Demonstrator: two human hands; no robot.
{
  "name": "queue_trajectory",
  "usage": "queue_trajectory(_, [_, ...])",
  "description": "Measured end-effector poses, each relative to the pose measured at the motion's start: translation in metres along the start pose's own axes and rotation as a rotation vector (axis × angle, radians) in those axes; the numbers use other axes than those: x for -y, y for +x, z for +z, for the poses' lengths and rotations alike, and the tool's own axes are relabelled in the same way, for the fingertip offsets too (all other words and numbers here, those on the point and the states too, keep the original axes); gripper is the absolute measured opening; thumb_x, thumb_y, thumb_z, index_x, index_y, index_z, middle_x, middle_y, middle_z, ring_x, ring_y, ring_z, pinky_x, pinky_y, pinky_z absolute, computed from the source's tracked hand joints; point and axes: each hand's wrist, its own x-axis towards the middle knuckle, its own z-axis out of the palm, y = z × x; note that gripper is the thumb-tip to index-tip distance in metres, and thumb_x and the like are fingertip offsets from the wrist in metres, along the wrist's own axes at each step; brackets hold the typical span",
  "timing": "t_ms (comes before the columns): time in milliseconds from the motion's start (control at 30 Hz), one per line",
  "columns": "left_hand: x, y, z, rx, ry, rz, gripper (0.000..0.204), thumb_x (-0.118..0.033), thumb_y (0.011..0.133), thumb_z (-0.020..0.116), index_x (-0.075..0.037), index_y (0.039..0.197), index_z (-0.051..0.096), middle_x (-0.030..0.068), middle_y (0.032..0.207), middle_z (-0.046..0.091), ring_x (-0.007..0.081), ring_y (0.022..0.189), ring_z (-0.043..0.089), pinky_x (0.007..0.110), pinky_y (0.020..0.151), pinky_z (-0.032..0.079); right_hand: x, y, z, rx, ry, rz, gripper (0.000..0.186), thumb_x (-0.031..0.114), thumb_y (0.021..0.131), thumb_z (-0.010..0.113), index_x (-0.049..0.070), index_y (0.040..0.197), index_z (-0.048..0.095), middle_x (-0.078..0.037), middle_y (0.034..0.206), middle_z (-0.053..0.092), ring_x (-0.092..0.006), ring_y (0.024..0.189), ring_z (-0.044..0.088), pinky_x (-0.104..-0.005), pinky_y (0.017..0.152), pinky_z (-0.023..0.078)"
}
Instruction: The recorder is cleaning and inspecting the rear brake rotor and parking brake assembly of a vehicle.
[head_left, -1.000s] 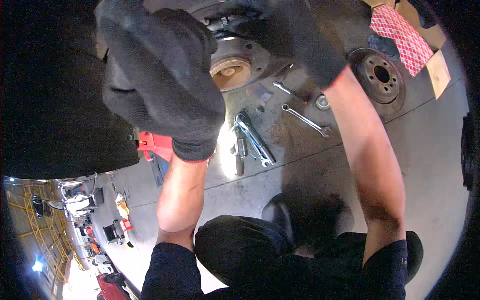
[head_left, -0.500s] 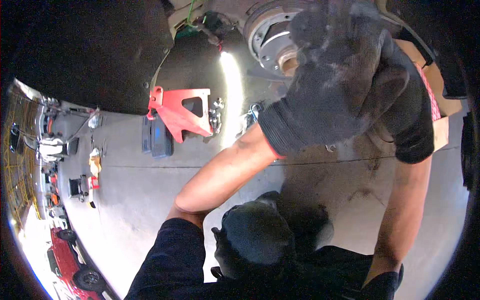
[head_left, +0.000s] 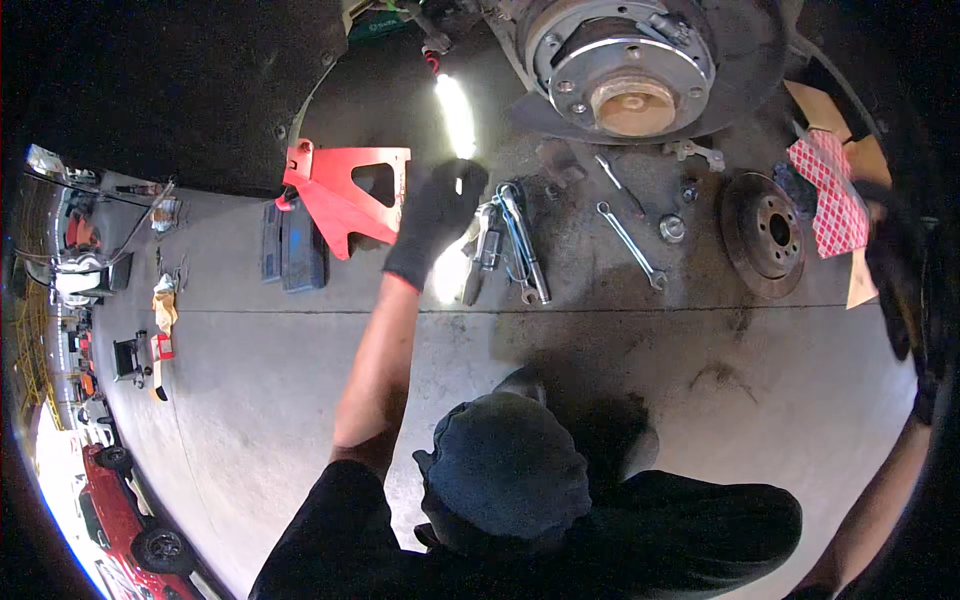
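Black gloves cover both my hands. My left hand [head_left: 440, 212] is closed around the lower part of a lit bar-shaped work light [head_left: 456, 112], beside a red jack stand [head_left: 345, 195]. My right hand [head_left: 897, 275] is at the far right, next to a red-and-white checked box [head_left: 828, 190]; its fingers are lost in the dark rim. Above stands a wheel hub [head_left: 632, 100] with its brake disc off and the brake shoes showing. A rusty brake disc [head_left: 738, 235] stands on edge or leans on the floor near the box.
Several wrenches and ratchets [head_left: 518, 245] lie in a group right of my left hand. A combination wrench [head_left: 630, 243], another slim tool [head_left: 620, 185] and a socket [head_left: 672, 229] lie under the hub. Blue cases [head_left: 303, 255] stand behind the jack stand. A person's capped head [head_left: 512, 470] fills the lower middle.
Both hands have left the hub and parted. The left has moved left and down to the work light, the right out to the right edge. Hub, tools and brake disc are now uncovered.
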Motion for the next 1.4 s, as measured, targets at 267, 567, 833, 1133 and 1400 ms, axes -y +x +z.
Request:
queue_trajectory(267, [0.085, -0.189, 0.097, 0.526, 0.641, -0.322, 0.039, -0.049, 0.094, 0.06, -0.012, 0.105, 0.069, 0.0154, 0.096, 0.069, 0.0378, 0.081, 0.069, 0.051, 0.069, 0.057, -0.053, -0.046, 0.072, 0.314, -0.361, -0.08, 0.029, 0.024, 0.089, 0.071, 0.002, 0.108, 0.069, -0.017, 0.098, 0.07, -0.0303, 0.093, 0.07, -0.0434, 0.084, 0.056])
queue_trajectory(567, [0.082, -0.198, 0.092, 0.261, 0.291, -0.47, 0.021, -0.02, 0.088, 0.064, -0.005, 0.097, 0.052, 0.0242, 0.097, 0.063, 0.0475, 0.092, 0.064, 0.057, 0.077, 0.051, -0.214, 0.076, 0.296, 0.318, -0.555, -0.391, 0.016, 0.018, 0.078, 0.067, 0.005, 0.087, 0.067, -0.024, 0.093, 0.065, -0.0417, 0.089, 0.064, -0.0519, 0.08, 0.05])
queue_trajectory(833, [0.065, -0.206, 0.085, 0.228, 0.321, -0.38, 0.028, -0.02, 0.087, 0.068, -0.009, 0.11, 0.058, 0.0173, 0.106, 0.061, 0.0367, 0.103, 0.062, 0.05, 0.083, 0.05, -0.168, 0.148, 0.42, -0.212, -0.102, 0.078, 0.052, 0.025, 0.09, 0.068, 0.005, 0.135, 0.052, -0.029, 0.114, 0.063, -0.0477, 0.101, 0.066, -0.0542, 0.092, 0.051])
queue_trajectory(1133, [0.026, -0.211, 0.114, 0.249, 0.105, -0.395, 0.038, -0.035, 0.087, 0.073, -0.01, 0.114, 0.064, 0.0203, 0.114, 0.062, 0.0407, 0.1, 0.062, 0.053, 0.08, 0.051, -0.15, 0.171, 0.406, -0.28, -0.203, 0.409, 0.065, 0.024, 0.085, 0.071, 0.0, 0.142, 0.051, -0.029, 0.136, 0.059, -0.047, 0.123, 0.059, -0.0506, 0.104, 0.048])
queue_trajectory(1400, [-0.006, -0.2, 0.153, 0.394, 0.178, -0.707, 0.046, -0.041, 0.086, 0.072, -0.004, 0.111, 0.065, 0.0219, 0.103, 0.068, 0.0428, 0.097, 0.066, 0.055, 0.08, 0.053, -0.155, 0.175, 0.413, -0.137, -0.22, 0.382, 0.035, 0.02, 0.084, 0.066, 0.001, 0.114, 0.065, -0.03, 0.118, 0.067, -0.049, 0.106, 0.067, -0.0555, 0.091, 0.054])
